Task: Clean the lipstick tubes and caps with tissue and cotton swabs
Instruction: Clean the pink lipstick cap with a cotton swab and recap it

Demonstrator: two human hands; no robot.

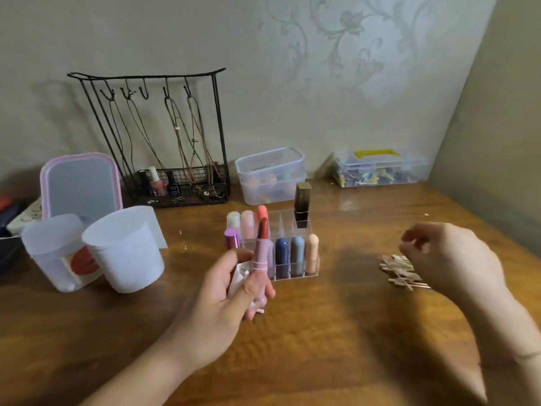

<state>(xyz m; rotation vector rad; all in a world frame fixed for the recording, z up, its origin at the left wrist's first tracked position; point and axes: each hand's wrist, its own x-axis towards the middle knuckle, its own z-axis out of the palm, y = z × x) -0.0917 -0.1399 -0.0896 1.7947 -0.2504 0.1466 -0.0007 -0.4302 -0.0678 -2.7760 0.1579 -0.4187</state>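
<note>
At centre frame the left hand [222,291] held an uncapped pale-pink lipstick tube [260,259] upright, its dark red bullet extended and its base low between the fingers. The grip was closed round the tube, and a crumpled piece of white tissue [239,276] was tucked in the same palm against the tube's side. Just behind it, on the brown wooden desk [336,332], stood a clear acrylic compartment organiser [292,230] with capped lipsticks in white, pink, coral, navy, grey-blue and beige, and a tall dark one with a gold cap [302,205] in a rear slot. A small metallic pink piece [232,238], possibly the loose cap, showed at the organiser's left edge.

At right of frame the right hand [450,259] hung over a loose pile of wooden-stemmed cotton swabs [401,272] lying on the desk. Its fingers were curled inward and blurred; whether one swab was already pinched between the fingertips could not be told.

The step in hand appeared to be fetching a swab for detail cleaning of the open tube, the tissue being kept ready. The next move would likely call for separating a single swab from the pile, carrying it across to the tube, and working its tip round the rim below the bullet without touching the red colour itself, while the left hand kept the tube steady and upright.

In the left of the frame stood two translucent white plastic cups [126,250].
</note>
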